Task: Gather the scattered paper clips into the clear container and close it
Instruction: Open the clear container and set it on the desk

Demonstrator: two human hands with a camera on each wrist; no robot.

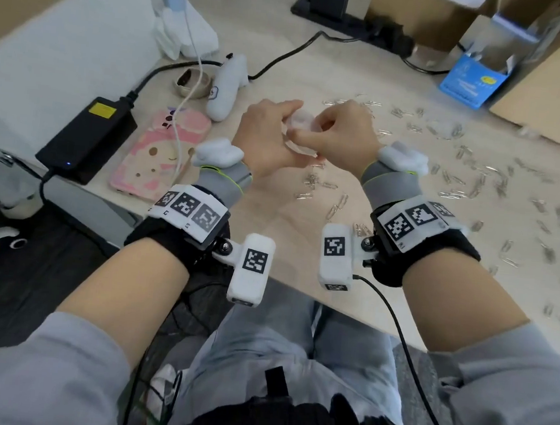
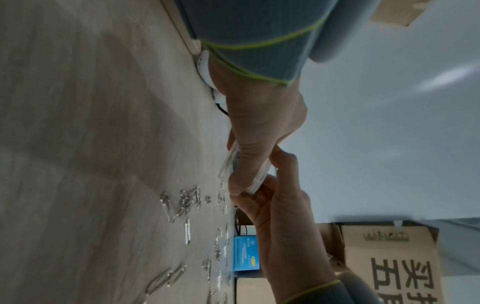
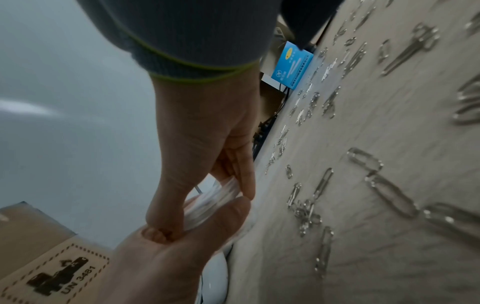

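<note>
Surrounding hands [image 1: 307, 136]: paper clips [image 1: 471, 181], cables [image 1: 285, 55].

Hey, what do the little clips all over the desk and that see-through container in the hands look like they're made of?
Scattered silver paper clips: bent metal wire, probably steel, since they are shiny with bright glints. Small clear round container: transparent, glossy and rigid, likely plastic though glass can't be excluded; the fingers show through it.

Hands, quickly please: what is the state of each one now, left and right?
Left hand: fingers curled round the clear container, holding it above the table.
Right hand: fingers pinching the same clear container.
</note>
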